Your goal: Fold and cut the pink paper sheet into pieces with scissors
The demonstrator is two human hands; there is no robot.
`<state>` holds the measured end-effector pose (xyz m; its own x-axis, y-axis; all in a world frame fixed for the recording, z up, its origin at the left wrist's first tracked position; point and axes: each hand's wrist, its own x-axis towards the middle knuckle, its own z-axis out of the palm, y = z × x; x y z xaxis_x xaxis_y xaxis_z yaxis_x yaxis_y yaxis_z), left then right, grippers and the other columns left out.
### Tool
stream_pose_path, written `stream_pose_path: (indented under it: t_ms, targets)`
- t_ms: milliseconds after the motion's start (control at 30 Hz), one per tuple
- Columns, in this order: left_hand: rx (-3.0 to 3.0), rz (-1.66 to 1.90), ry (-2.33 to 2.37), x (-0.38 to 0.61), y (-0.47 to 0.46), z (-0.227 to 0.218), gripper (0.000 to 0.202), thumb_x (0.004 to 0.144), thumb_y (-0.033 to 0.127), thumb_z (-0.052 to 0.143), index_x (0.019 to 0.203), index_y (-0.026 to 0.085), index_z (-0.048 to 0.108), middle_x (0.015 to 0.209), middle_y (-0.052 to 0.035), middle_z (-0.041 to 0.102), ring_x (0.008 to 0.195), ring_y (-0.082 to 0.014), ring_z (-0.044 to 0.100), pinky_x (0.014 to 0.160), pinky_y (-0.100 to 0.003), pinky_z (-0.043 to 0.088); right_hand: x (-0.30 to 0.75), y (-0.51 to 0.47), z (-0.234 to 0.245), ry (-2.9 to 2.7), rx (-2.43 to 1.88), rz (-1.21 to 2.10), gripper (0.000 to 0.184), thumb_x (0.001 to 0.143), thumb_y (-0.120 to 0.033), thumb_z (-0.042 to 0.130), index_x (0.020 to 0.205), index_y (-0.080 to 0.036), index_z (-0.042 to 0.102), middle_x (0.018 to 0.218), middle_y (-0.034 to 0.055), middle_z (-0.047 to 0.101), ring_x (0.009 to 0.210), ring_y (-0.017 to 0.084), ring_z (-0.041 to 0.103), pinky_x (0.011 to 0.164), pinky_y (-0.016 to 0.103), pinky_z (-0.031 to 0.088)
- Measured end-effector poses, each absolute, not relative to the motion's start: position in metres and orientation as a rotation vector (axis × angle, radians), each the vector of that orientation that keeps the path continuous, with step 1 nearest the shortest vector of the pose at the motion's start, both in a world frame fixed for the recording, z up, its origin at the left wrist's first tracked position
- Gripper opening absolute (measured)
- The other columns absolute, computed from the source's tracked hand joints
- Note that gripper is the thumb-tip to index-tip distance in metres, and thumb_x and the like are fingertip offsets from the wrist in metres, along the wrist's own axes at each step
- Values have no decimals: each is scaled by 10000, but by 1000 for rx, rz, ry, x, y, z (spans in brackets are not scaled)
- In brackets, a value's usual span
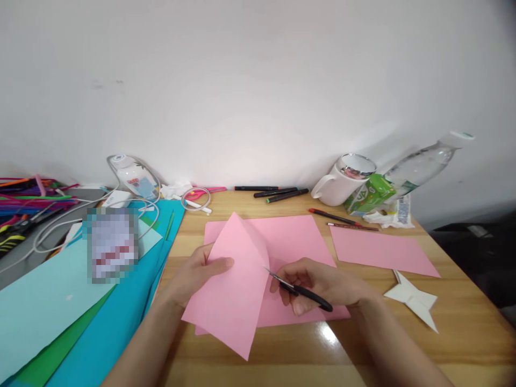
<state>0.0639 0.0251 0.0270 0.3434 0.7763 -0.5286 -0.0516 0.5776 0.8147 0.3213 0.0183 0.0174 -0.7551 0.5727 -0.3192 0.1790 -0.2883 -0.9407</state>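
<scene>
My left hand [207, 269] grips a pink sheet of paper [229, 301] by its left side, thumb on top and the other fingers hidden behind it. The sheet is tilted, with one corner pointing up and away. In my right hand [310, 282] is a pair of scissors [306, 295] with black handles. The tips of the blades meet the right edge of the held sheet. Beneath both hands a second pink sheet [298, 236] lies flat on the wooden table [298, 357].
At right lie a pink strip [382, 250] and a white folded paper star [415, 301]. Behind stand a mug [342, 183], a green carton [371, 194] and a water bottle [423, 164]. Black markers [278, 192] rest by the wall. Coloured sheets [113, 322] and a blurred device [113, 244] are at left.
</scene>
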Motion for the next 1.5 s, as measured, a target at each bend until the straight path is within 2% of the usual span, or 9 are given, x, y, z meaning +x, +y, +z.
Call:
stream_pose_path:
  t_ms: [200, 433, 633, 833, 1167, 1367, 1500]
  targets:
    - [812, 629, 1128, 65, 24, 29, 215, 654, 308, 738, 785, 163, 649, 654, -12, 682, 529, -131, 602, 460, -197, 429, 322, 18, 15, -1656, -938, 2145, 342, 667, -312, 718, 976, -181, 650, 790, 4, 619, 743, 153, 587, 716, 320, 503]
    - [873, 614, 1155, 65, 23, 31, 221, 656, 323, 731, 768, 156, 641, 630, -8, 666, 503, -123, 584, 441, -190, 411, 321, 18, 16, -1675, -961, 2133, 295, 643, -314, 735, 889, -171, 657, 776, 4, 626, 730, 157, 594, 693, 322, 515]
    - [871, 617, 1146, 65, 23, 30, 227, 660, 324, 729, 792, 162, 641, 669, -12, 667, 538, -127, 592, 455, -188, 420, 321, 18, 17, -1664, -970, 2136, 342, 600, -357, 758, 876, -180, 659, 754, -4, 612, 735, 166, 594, 701, 345, 522]
    - [869, 602, 1163, 63, 23, 28, 228, 672, 328, 723, 809, 166, 639, 687, -12, 661, 560, -131, 592, 471, -196, 428, 320, 17, 18, -1650, -957, 2157, 358, 575, -313, 784, 875, -176, 647, 761, -9, 588, 740, 155, 575, 698, 325, 512]
    - [878, 596, 1146, 62, 22, 26, 238, 680, 340, 717, 824, 170, 636, 694, -5, 647, 566, -122, 580, 478, -194, 423, 320, 17, 16, -1647, -939, 2149, 287, 632, -292, 751, 870, -177, 640, 754, -19, 589, 700, 133, 554, 679, 290, 478]
    - [878, 594, 1136, 62, 22, 26, 260, 670, 351, 721, 821, 161, 629, 689, -5, 641, 562, -123, 572, 471, -194, 416, 321, 20, 10, -1593, -919, 2215, 409, 522, -276, 836, 866, -156, 650, 745, -7, 599, 696, 138, 559, 661, 282, 476]
    - [882, 604, 1126, 62, 22, 27, 247, 669, 338, 722, 812, 160, 627, 688, -4, 643, 560, -124, 571, 468, -193, 418, 322, 21, 8, -1551, -931, 2232, 392, 522, -260, 841, 856, -157, 663, 743, -9, 600, 684, 131, 557, 659, 279, 472]
